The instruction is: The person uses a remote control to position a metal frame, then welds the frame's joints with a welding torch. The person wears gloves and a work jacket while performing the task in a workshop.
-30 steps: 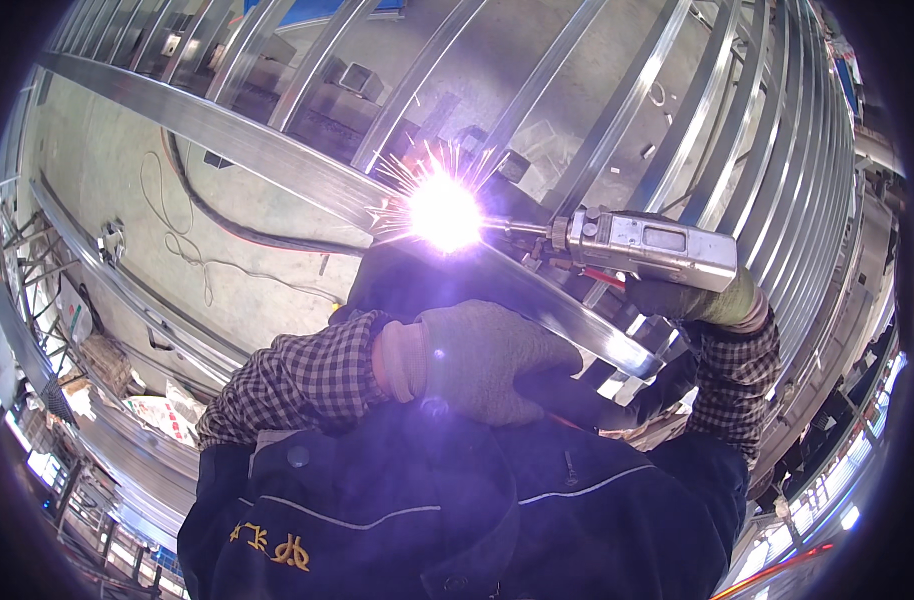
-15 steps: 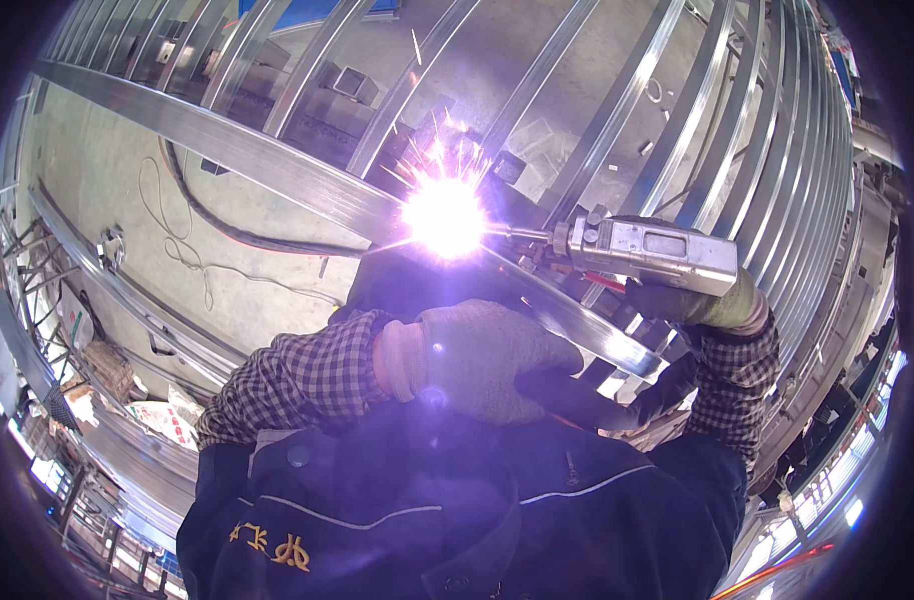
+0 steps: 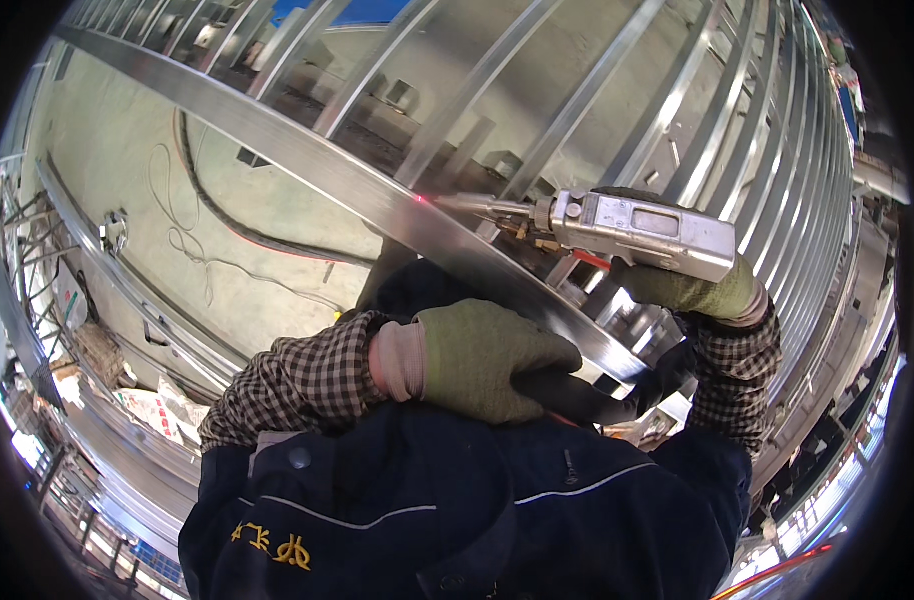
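Observation:
My right hand (image 3: 692, 290), in an olive glove, is wrapped round a silver handheld laser welding gun (image 3: 647, 235). The gun's thin nozzle points left, its tip close to the upper edge of a long shiny metal rail (image 3: 307, 165). A small red light spot shows on the rail by the tip. My left hand (image 3: 492, 360), gloved the same way, lies across my front, closed round a thick black hose (image 3: 587, 402) that curves up toward the gun. The left fingertips are hidden underneath.
Many parallel metal bars (image 3: 577, 105) run from the rail to the far side and right, with gaps between them. On the floor to the left lie a dark cable (image 3: 217, 205) and a thin looped cord (image 3: 182, 240). More metal profiles (image 3: 142, 310) stand at far left.
The bright welding flash and sparks at the nozzle have gone out, leaving a red spot. The gun's tip has shifted slightly left and up; my left hand has hardly moved.

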The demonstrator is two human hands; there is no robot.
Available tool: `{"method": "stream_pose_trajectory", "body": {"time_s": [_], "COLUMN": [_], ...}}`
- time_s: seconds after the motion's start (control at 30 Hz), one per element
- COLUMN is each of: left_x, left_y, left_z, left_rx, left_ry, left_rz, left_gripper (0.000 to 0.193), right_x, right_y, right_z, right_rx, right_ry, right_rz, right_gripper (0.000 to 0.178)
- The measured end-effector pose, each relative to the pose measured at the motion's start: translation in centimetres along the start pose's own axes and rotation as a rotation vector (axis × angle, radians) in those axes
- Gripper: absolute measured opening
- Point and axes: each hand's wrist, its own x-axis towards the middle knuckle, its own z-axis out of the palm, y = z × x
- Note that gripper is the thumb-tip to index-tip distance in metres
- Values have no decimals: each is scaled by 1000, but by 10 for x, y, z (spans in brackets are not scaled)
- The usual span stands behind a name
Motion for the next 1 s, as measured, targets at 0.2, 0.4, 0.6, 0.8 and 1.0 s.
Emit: {"method": "stream_pose_trajectory", "body": {"time_s": [0.2,0.4,0.6,0.8,1.0], "left_x": [-24,-33,-32,-33,-32], "left_y": [-1,-3,-4,0,3], "left_z": [-6,-8,-10,-13,-15], "left_rx": [-7,2,14,43,19], "left_ry": [102,160,189,193,167], "left_rz": [-42,-33,26,2,-27], "left_gripper": [59,60,60,61,62], "right_x": [44,52,55,55,64], "right_y": [-18,-15,-10,-12,8], "right_z": [5,2,-1,-2,3], "right_rx": [152,91,132,74,-161], "right_ry": [-30,-22,-73,-103,-32], "right_rz": [215,301,259,202,-256], "right_gripper": [47,42,44,50,32]}}
